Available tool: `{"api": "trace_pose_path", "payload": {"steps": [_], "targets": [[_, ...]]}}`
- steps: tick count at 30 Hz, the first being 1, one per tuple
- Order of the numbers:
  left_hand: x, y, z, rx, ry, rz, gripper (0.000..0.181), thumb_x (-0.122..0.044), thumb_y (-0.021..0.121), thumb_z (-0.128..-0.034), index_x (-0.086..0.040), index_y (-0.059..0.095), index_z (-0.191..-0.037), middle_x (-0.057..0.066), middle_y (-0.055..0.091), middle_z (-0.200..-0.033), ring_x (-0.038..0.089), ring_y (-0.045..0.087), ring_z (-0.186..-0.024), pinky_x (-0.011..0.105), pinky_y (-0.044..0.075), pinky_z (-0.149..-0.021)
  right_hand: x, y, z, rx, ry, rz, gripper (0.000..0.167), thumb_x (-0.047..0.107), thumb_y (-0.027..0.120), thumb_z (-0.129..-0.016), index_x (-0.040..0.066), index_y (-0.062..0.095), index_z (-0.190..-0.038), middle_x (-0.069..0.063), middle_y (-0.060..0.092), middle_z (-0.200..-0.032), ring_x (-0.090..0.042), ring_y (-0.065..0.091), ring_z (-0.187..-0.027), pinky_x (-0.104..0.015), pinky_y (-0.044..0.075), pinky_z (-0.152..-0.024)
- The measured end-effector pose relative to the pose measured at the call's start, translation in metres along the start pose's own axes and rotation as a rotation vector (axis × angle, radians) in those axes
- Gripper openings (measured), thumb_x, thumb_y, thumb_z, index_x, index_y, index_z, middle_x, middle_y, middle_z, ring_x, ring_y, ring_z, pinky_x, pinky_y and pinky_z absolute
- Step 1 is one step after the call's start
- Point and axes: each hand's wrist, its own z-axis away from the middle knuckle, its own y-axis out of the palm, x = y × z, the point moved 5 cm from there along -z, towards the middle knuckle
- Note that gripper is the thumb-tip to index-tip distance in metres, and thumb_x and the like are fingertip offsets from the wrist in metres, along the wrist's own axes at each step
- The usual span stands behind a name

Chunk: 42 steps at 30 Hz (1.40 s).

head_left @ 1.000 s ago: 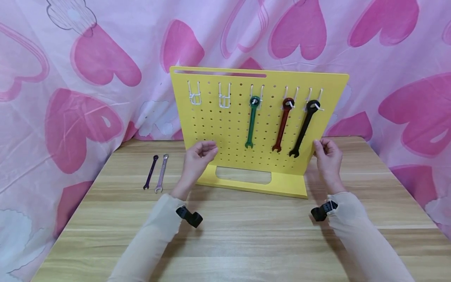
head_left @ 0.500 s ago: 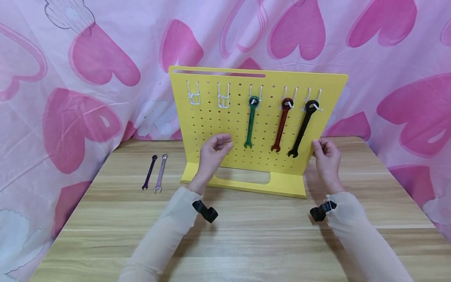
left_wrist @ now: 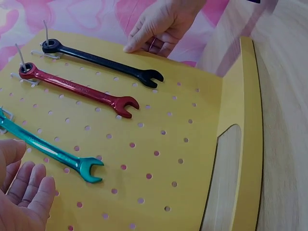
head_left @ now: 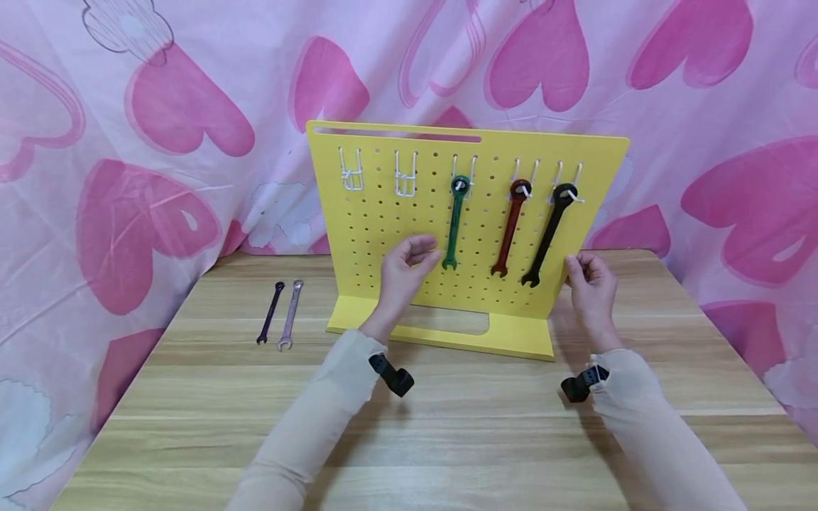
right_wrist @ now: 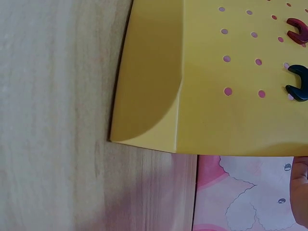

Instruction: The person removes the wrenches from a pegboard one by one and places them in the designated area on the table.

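Observation:
A yellow pegboard (head_left: 383, 266) stands upright on its base. A green wrench (head_left: 455, 223), a red wrench (head_left: 510, 231) and a black wrench (head_left: 549, 234) hang from its white hooks. My left hand (head_left: 407, 273) is in front of the board, just left of the green wrench's lower end, its fingers loosely bent and holding nothing. In the left wrist view, its fingertips (left_wrist: 41, 192) lie near the green wrench, with a gap visible. My right hand (head_left: 591, 287) pinches the board's right edge, thumb on the front; its other fingers are partly hidden behind.
A dark purple wrench (head_left: 270, 312) and a pale lilac wrench (head_left: 290, 314) lie on the wooden table (head_left: 486, 440) left of the board. Two white hooks (head_left: 405, 174) on the board's left side hold no wrench. A pink heart-print curtain (head_left: 172, 234) hangs behind.
My left hand has moved right and slightly up across the front of the board, closer to the green wrench. My right hand stays at the board's right edge.

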Motion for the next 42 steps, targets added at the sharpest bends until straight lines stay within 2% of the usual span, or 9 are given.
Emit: {"api": "trace_pose_path", "payload": {"steps": [7, 14, 26, 33, 42], "targets": [[-0.003, 0.010, -0.004, 0.004, 0.013, 0.008, 0.032, -0.008, 0.068, -0.0860, 0.000, 0.059, -0.116, 0.014, 0.063, -0.117, 0.025, 0.062, -0.102, 0.029, 0.051, -0.090, -0.002, -0.001, 0.000, -0.003, 0.003, -0.011, 0.016, -0.001, 0.057, -0.091, 0.007, 0.058, -0.077, 0.001, 0.057, -0.065, -0.003, 0.056, -0.060, -0.013, 0.053, -0.060], [-0.001, 0.018, -0.008, -0.015, -0.009, 0.019, 0.033, -0.006, 0.068, -0.0851, -0.003, 0.059, -0.117, 0.010, 0.063, -0.116, 0.021, 0.062, -0.103, 0.023, 0.051, -0.088, -0.007, -0.002, -0.002, -0.002, 0.002, -0.022, 0.016, -0.001, 0.058, -0.090, 0.007, 0.058, -0.076, 0.001, 0.058, -0.066, -0.004, 0.057, -0.060, -0.013, 0.053, -0.060], [0.001, 0.025, -0.011, -0.004, -0.041, 0.066, 0.034, -0.002, 0.067, -0.0850, -0.003, 0.059, -0.118, 0.013, 0.062, -0.116, 0.025, 0.059, -0.105, 0.025, 0.052, -0.089, -0.003, 0.000, -0.001, -0.003, 0.003, -0.023, 0.014, -0.002, 0.056, -0.091, 0.005, 0.057, -0.078, 0.002, 0.057, -0.066, -0.002, 0.058, -0.061, -0.012, 0.053, -0.060], [0.000, 0.030, -0.012, 0.004, -0.049, 0.061, 0.033, -0.003, 0.067, -0.0851, -0.005, 0.059, -0.117, 0.010, 0.062, -0.113, 0.020, 0.059, -0.102, 0.023, 0.052, -0.086, -0.003, -0.001, -0.002, -0.004, -0.008, -0.032, 0.016, -0.003, 0.056, -0.090, 0.006, 0.057, -0.077, 0.002, 0.057, -0.065, -0.002, 0.058, -0.061, -0.013, 0.053, -0.060], [0.001, 0.035, -0.014, 0.000, -0.052, 0.020, 0.030, -0.003, 0.067, -0.0846, -0.003, 0.060, -0.114, 0.012, 0.063, -0.109, 0.021, 0.060, -0.099, 0.023, 0.052, -0.086, -0.003, -0.001, -0.002, 0.004, -0.011, -0.019, 0.016, -0.003, 0.056, -0.090, 0.006, 0.058, -0.077, 0.002, 0.058, -0.066, -0.002, 0.058, -0.061, -0.013, 0.053, -0.060]]}}
